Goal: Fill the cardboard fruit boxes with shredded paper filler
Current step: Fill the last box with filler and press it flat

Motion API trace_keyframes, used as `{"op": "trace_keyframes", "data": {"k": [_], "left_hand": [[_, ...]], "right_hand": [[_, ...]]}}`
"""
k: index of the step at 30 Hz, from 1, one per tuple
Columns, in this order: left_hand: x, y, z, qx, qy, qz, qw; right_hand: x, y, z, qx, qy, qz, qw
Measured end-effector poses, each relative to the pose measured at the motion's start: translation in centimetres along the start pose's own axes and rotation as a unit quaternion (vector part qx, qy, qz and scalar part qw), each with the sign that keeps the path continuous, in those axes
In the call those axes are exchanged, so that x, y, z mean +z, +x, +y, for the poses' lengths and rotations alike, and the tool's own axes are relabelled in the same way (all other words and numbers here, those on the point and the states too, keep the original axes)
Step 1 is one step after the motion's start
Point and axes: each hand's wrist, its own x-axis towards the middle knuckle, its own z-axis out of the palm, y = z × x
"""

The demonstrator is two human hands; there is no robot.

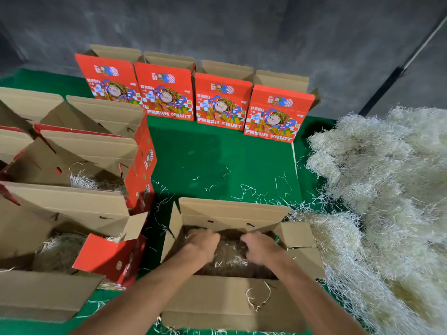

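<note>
Head view: both hands, left hand (203,245) and right hand (260,246), curl into the shredded paper (229,259) inside the open box (232,303) beneath them; better press filler evenly toward the corners.

Both my bare forearms reach forward, converging. Left hand (202,245) and right hand (262,247) side by side, knuckles up, fingers curled downward.
</note>
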Motion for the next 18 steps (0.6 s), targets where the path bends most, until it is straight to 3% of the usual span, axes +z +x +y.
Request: {"op": "trace_keyframes", "data": {"k": [3,7,12,18], "left_hand": [[-1.3,-0.1,0.5,0.053,-0.056,0.06,0.995],[0.3,0.3,1.8,0.065,-0.173,-0.029,0.982],[3.5,2.0,1.0,0.011,-0.139,-0.139,0.98],[3.7,2.0,-0.1,-0.043,0.064,-0.175,0.982]], "right_hand": [[0.3,0.7,-0.4,-0.013,-0.057,0.029,0.998],[2.7,1.6,-0.8,-0.016,-0.03,-0.034,0.999],[4.3,2.4,-0.5,0.018,-0.035,-0.119,0.992],[4.5,3.1,0.1,0.044,-0.067,-0.148,0.986]]}}
